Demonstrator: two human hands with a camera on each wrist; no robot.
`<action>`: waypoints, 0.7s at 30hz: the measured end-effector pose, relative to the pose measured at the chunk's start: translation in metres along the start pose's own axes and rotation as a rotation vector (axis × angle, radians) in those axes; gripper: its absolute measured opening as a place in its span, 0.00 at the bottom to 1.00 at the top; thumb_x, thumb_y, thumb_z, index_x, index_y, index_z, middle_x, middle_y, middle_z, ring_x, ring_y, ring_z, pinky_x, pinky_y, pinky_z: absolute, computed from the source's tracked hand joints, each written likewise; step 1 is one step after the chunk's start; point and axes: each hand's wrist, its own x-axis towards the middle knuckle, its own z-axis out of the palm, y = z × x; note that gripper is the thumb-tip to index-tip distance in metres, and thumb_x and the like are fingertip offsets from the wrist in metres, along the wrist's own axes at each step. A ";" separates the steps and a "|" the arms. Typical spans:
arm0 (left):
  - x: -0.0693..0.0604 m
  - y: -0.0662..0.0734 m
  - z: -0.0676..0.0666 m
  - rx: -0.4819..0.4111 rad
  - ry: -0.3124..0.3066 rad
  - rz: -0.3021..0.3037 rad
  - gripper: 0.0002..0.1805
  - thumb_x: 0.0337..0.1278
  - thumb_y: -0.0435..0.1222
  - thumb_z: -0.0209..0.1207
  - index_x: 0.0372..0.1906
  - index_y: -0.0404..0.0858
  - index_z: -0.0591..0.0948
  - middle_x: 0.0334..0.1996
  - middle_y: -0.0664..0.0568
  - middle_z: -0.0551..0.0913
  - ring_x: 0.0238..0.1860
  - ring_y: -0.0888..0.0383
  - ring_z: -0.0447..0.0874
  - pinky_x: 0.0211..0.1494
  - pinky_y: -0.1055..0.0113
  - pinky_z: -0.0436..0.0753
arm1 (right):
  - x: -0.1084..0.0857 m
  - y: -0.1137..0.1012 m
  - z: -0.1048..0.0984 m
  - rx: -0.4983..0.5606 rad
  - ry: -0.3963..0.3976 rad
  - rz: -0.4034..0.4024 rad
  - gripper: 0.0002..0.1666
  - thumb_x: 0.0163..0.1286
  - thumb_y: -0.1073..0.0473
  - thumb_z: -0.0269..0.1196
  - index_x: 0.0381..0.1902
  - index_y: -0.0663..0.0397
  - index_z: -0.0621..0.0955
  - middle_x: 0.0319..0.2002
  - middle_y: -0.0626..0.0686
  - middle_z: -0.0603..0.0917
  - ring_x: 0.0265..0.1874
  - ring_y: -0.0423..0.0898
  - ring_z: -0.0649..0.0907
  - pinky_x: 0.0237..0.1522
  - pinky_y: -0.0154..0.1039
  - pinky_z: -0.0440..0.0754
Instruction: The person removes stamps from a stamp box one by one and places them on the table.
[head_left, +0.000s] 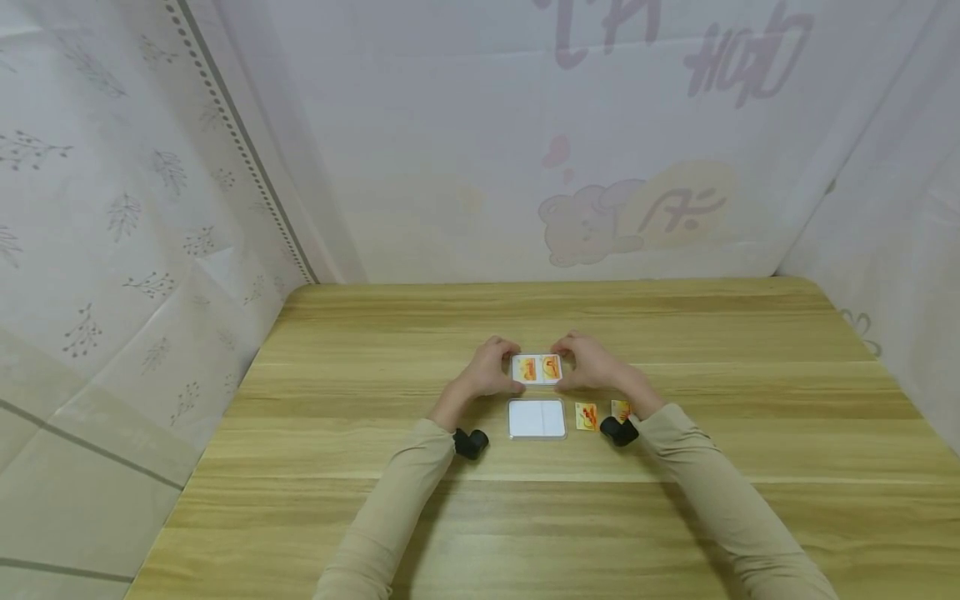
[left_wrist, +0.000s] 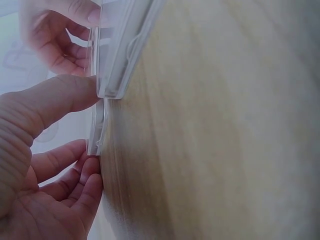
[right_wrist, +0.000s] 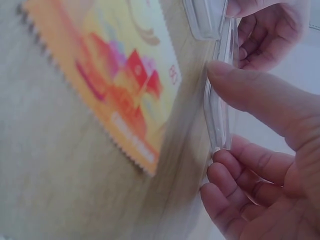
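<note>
A clear flat case [head_left: 537, 369] with two orange-and-yellow stamps in it lies on the wooden table between both hands. My left hand [head_left: 491, 368] grips its left end, thumb on the near edge and fingers at the far corner. At the right end my right hand [head_left: 591, 364] holds it the same way. The left wrist view shows the left thumb and fingertips [left_wrist: 92, 165] against the case's edge [left_wrist: 95, 132]; the right wrist view shows the right thumb and fingers around the case [right_wrist: 218, 115]. Nearer the camera lies a second clear case [head_left: 536, 418] with a white inside.
Right of the second case lies a loose stamp [head_left: 586, 417]; another stamp [head_left: 620, 410] is partly hidden by the black wrist camera [head_left: 619, 431]. The wooden table [head_left: 337, 500] meets printed curtains [head_left: 420, 167] behind and at the sides.
</note>
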 end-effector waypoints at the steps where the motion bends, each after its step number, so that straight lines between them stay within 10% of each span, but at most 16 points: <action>1: 0.000 0.000 0.000 0.003 0.000 -0.002 0.36 0.37 0.32 0.72 0.57 0.28 0.73 0.50 0.42 0.72 0.52 0.48 0.69 0.58 0.57 0.70 | 0.000 0.000 0.000 0.005 0.003 -0.002 0.35 0.48 0.60 0.74 0.52 0.69 0.75 0.44 0.58 0.76 0.46 0.54 0.75 0.51 0.48 0.74; 21: -0.001 0.001 -0.001 0.031 -0.008 0.009 0.37 0.37 0.33 0.72 0.57 0.27 0.72 0.50 0.41 0.72 0.51 0.47 0.69 0.57 0.57 0.71 | -0.002 0.007 0.002 0.052 0.033 -0.031 0.35 0.46 0.59 0.74 0.52 0.69 0.76 0.44 0.58 0.77 0.45 0.53 0.75 0.51 0.48 0.74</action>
